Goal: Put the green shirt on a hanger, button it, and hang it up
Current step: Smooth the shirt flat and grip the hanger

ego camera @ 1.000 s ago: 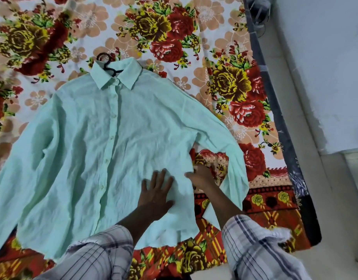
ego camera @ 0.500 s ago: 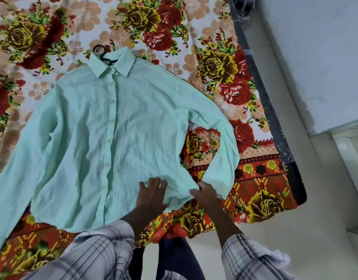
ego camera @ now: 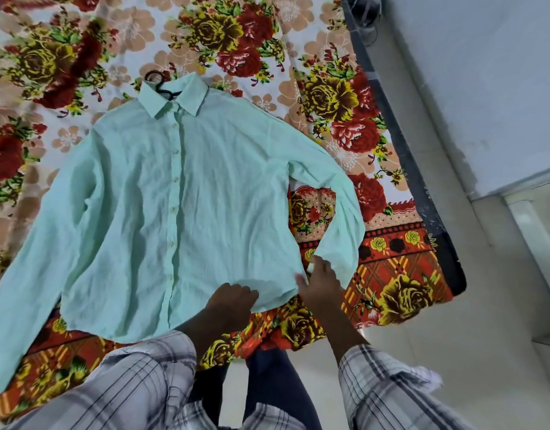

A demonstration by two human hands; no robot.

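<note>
The shirt [ego camera: 180,206] lies front up and flat on the floral bedsheet [ego camera: 391,268], placket closed as far as shows, probably spread so for buttoning and smoothing. At its hem the left hand [ego camera: 233,305] is curled with knuckles on the cloth, whether pinching it I cannot tell; just right of that the right hand [ego camera: 321,287] lies open-fingered on the hem corner beside the cuff. Far above both, only the hanger [ego camera: 159,83] hook pokes past the collar; the lowest buttons are unclear.
</note>
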